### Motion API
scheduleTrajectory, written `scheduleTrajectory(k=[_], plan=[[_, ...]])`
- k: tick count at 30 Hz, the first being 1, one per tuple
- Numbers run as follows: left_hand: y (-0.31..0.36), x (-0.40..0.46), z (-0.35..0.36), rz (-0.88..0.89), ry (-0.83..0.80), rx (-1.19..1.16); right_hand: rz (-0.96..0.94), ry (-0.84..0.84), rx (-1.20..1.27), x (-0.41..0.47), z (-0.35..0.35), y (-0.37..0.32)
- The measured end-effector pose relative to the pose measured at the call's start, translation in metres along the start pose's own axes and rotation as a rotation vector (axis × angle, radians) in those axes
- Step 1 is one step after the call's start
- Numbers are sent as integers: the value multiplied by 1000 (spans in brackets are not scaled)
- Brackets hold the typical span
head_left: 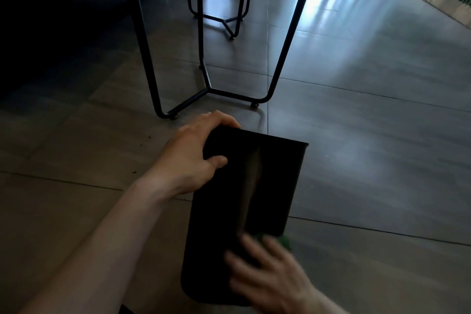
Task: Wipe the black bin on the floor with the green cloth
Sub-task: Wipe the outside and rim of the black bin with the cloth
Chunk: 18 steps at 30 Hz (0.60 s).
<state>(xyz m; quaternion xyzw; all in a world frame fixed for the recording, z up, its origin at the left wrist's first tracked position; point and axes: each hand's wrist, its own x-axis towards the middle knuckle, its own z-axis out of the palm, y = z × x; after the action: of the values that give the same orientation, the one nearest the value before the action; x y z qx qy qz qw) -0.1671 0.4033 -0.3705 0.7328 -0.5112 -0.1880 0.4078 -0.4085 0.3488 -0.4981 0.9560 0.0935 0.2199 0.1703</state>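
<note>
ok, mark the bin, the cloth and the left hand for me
bin point(275, 173): head view, on its dark side wall.
cloth point(285, 241): head view, green bit showing past the fingers.
left hand point(196, 153): head view, back of hand gripping the bin's far edge.

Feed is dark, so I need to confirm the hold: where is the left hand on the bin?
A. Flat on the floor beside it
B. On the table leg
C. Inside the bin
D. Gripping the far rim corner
D: the left hand wraps the far left corner of the bin, fingers over the rim and thumb on the side, while the blurred right hand presses the cloth near its base.
</note>
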Motion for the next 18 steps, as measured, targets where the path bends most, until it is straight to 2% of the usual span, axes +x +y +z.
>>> scheduleTrajectory(k=[3, 6, 8, 10, 13, 15, 16, 18], plan=[[1, 1, 1, 24, -5, 12, 418, 238, 60, 46, -12, 56], [3, 2, 0, 40, -8, 8, 620, 288, 27, 76, -19, 95], [2, 3, 0, 37, -4, 11, 588, 275, -18, 70, -13, 85], [0, 3, -1, 10, 11, 18, 444, 228, -14, 45, 0, 49], [-2, 1, -3, -34, 18, 23, 102, 10, -22, -6, 14, -10], [-1, -2, -4, -33, 11, 18, -65, -143, -47, -20, 12, -20], [0, -3, -4, -27, 9, 16, -64, -117, -50, -19, 10, -14], [-1, -2, -4, -21, 10, 14, 103, 63, -14, 5, 5, 13]])
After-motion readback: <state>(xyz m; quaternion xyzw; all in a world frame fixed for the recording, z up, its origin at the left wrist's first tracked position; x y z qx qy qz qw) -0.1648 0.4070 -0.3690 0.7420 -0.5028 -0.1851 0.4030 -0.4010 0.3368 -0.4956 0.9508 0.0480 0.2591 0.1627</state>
